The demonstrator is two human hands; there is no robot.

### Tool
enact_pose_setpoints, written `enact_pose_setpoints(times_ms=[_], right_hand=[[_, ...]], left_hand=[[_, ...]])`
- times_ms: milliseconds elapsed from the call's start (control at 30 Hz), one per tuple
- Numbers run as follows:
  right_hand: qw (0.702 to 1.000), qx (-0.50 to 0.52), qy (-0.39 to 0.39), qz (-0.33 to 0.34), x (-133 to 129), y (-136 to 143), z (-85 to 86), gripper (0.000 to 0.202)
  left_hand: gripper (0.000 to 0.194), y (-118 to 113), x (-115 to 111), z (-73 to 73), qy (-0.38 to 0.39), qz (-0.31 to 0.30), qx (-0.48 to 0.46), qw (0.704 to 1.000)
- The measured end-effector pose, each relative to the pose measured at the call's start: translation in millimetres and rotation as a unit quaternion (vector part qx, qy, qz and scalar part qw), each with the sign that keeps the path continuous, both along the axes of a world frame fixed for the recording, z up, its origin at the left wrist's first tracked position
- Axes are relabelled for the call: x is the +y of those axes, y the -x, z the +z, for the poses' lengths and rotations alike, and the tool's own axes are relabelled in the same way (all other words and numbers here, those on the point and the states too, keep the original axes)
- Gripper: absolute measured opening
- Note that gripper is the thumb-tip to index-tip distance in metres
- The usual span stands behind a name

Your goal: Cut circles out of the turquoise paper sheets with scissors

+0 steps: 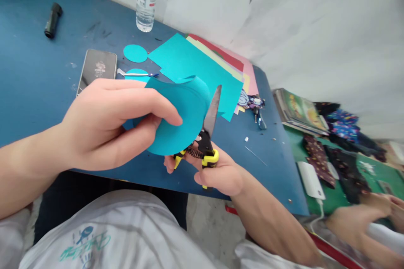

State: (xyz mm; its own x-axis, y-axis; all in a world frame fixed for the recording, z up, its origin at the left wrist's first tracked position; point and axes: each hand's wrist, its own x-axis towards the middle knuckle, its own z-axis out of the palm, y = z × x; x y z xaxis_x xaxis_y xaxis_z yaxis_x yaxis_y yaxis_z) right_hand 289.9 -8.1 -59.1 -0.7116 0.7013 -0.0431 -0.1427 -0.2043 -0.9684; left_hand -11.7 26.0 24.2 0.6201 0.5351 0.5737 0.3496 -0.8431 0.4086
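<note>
My left hand (pixel 116 124) pinches a piece of turquoise paper (pixel 176 134) with a rounded lower edge, thumb and fingers closed on it. At its right edge, my right hand (pixel 217 172) is wrapped round the yellow-and-black handles of some scissors (pixel 206 145). One blade points up beside the paper; the other is hidden, seemingly behind the sheet. Behind the held piece lie a turquoise oval cutout (pixel 135 53) and another rounded cutout, partly covered by a blue-and-white pen (pixel 139 75). A large turquoise sheet (pixel 202 71) rests on a stack of coloured papers.
A phone (pixel 99 67), a black cylinder (pixel 53 20) and a water bottle (pixel 146 2) stand or lie on the blue table (pixel 25 59). Keys (pixel 257 111) are near its right edge. On a green table are books (pixel 299 111), a white device (pixel 311 180) and another person's hands (pixel 356 222).
</note>
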Motion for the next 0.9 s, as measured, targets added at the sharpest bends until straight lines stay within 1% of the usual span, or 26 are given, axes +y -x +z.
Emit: enact_pose_setpoints(times_ms=[167, 300, 467, 567, 700, 900], right_hand=[[1.0, 0.011, -0.013, 0.003, 0, -1, -0.3, 0.049], [0.999, 0.005, -0.034, -0.007, 1, 1, -0.4, 0.044], [0.998, -0.026, -0.046, -0.03, 0, 3, 9.6, 0.034], [0.997, -0.067, -0.031, -0.024, 0, 3, 15.7, 0.036], [0.996, -0.059, -0.062, -0.034, 1, 4, 16.2, 0.035], [0.993, -0.077, -0.062, -0.067, 0, 7, 17.2, 0.031]], left_hand=[[0.03, -1, 2, 1.5, 0.001, -0.002, -0.008, 1.0], [0.031, -1, 2, 1.6, 0.003, -0.008, -0.01, 1.0], [0.031, 1, 5, 1.6, -0.006, -0.015, 0.01, 1.0], [0.031, 1, 5, 1.5, -0.011, -0.024, 0.015, 1.0], [0.03, 3, 6, 2.7, -0.009, -0.031, 0.024, 0.999], [0.03, 1, 7, 4.0, -0.045, -0.023, 0.021, 0.999]])
